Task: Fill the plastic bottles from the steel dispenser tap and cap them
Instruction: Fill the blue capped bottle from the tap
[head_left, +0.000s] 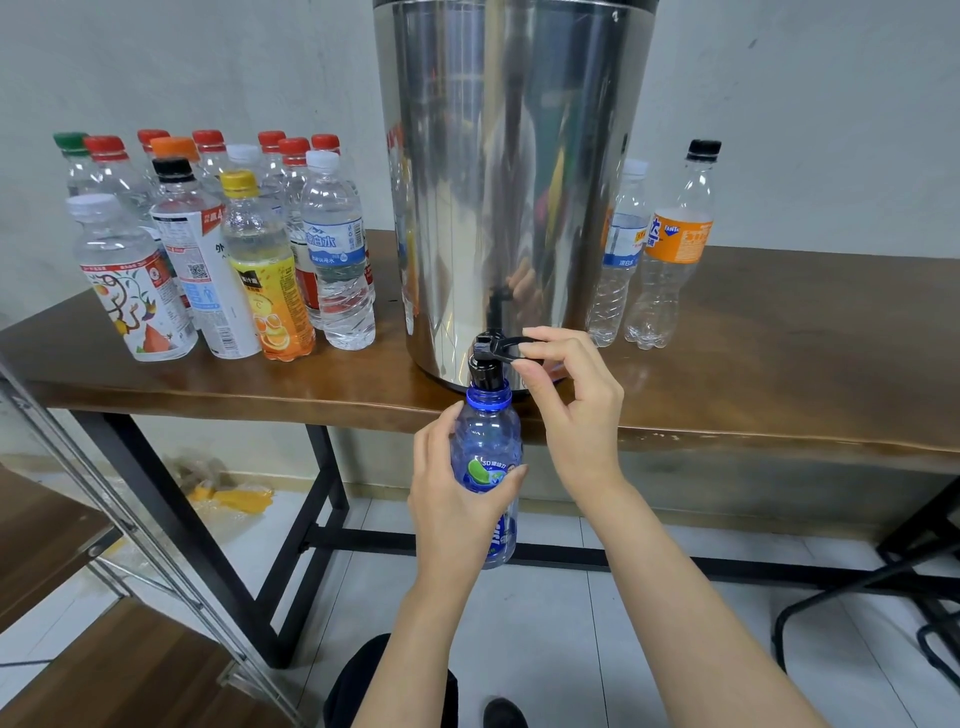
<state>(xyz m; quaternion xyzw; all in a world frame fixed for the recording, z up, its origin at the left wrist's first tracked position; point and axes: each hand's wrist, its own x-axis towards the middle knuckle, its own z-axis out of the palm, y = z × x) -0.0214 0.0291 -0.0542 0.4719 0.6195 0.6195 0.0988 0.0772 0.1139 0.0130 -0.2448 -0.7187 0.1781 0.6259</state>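
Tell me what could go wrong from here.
1. The blue bottle hangs past the table edge, held only by the left hand; a slip could drop it to the floor.
2. If its mouth drifts from the tap spout while the right hand pinches the lever, water may spill.

It looked like a plain workroom. A bare wall (208, 62), tiled floor (571, 623) and a steel dispenser (509, 182) on a wooden table (779, 338) showed it.

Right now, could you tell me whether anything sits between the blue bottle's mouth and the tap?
Nothing visible does: the blue bottle, held by the left hand, has its uncapped neck at the tap, whose lever the right hand pinches.
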